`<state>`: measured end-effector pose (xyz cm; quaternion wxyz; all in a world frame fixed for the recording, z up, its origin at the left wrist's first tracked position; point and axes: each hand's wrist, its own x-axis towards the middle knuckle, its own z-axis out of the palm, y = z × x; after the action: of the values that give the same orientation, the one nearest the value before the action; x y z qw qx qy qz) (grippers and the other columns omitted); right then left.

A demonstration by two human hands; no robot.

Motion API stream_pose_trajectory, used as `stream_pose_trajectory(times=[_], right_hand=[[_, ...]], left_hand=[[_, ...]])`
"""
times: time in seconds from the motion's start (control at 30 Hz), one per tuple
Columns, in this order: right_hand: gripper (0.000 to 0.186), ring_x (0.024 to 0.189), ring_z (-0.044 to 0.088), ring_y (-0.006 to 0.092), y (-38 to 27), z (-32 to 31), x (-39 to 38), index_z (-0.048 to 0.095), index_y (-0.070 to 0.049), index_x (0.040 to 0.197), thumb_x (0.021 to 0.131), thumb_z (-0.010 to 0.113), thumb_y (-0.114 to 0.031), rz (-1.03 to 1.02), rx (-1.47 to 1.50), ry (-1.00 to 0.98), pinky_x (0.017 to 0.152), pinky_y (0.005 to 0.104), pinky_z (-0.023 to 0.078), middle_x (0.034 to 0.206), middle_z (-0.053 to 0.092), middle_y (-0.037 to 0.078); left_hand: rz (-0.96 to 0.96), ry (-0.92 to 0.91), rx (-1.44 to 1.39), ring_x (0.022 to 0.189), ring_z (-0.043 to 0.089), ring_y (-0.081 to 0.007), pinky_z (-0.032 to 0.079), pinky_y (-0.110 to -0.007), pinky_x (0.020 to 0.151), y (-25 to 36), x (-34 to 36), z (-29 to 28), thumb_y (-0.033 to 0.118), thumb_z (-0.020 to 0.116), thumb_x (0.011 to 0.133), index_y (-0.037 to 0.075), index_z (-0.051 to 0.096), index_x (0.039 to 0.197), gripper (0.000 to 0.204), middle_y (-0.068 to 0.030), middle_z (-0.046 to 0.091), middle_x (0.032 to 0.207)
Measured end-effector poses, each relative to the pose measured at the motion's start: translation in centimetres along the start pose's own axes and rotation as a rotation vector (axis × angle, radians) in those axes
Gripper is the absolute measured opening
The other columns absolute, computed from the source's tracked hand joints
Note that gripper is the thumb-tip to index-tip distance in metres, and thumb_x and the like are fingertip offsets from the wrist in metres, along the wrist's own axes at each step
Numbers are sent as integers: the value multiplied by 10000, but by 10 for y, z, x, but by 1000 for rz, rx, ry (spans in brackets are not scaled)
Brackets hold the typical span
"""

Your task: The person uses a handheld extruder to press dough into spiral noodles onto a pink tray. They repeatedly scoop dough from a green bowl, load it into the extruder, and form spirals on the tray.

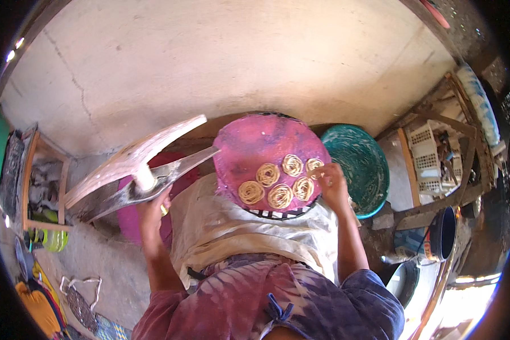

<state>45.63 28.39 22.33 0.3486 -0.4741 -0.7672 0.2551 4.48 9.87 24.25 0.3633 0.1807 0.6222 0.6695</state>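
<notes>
My left hand (pixel 153 208) is closed around a press with two long arms (pixel 143 174), one of pale wood above and one greyish below, joined by a short round peg. A bit of pale yellow shows beside its fingers. A round tray covered with a pink sheet (pixel 241 141) rests over my lap, its black-and-white rim showing at the near edge. Several coiled nests of pale noodle strands (pixel 280 196) lie on its near right half. My right hand (pixel 333 184) is at the tray's right edge, fingers pinched on the noodle strands (pixel 315 166) of the rightmost nest.
A green basin (pixel 354 164) with whitish smears stands right of the tray. A pink tub (pixel 131 218) sits behind the press at left. Further right are a wooden rack (pixel 411 164) with a white basket (pixel 428 153) and a dark blue bucket (pixel 443 233). A pale wall (pixel 226 56) rises ahead.
</notes>
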Motion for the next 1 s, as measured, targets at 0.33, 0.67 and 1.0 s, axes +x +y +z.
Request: stream_pose_trajectory(times=[0.33, 0.67, 1.0], right_hand=[[359, 1158, 482, 344, 202, -21, -29, 716, -276, 1060, 778, 564, -114, 429, -759, -166, 967, 509, 383, 1224, 518, 93], [378, 1234, 473, 347, 137, -48, -6, 637, -226, 1257, 895, 583, -321, 256, -658, -108, 1011, 475, 373, 1412, 463, 117], [1091, 1207, 530, 321, -41, -47, -79, 269, 83, 1447, 796, 558, -743, 432, 1116, -1305, 1012, 415, 415, 1323, 507, 262]], left_hand=[[88, -294, 424, 538, 499, -84, 394, -263, 479, -9, -9, 27, 113, 736, 827, 24, 592, 932, 199, 3, 554, 670], [454, -964, 689, 1252, 493, -197, 359, -363, 1087, -7, -32, 89, 153, 734, 827, 77, 510, 1340, 565, -112, 522, 1369], [261, -1401, 478, 1235, 502, -242, 383, -373, 1046, 29, -55, 142, 182, 910, 639, 18, 446, 1390, 898, -125, 524, 1357]])
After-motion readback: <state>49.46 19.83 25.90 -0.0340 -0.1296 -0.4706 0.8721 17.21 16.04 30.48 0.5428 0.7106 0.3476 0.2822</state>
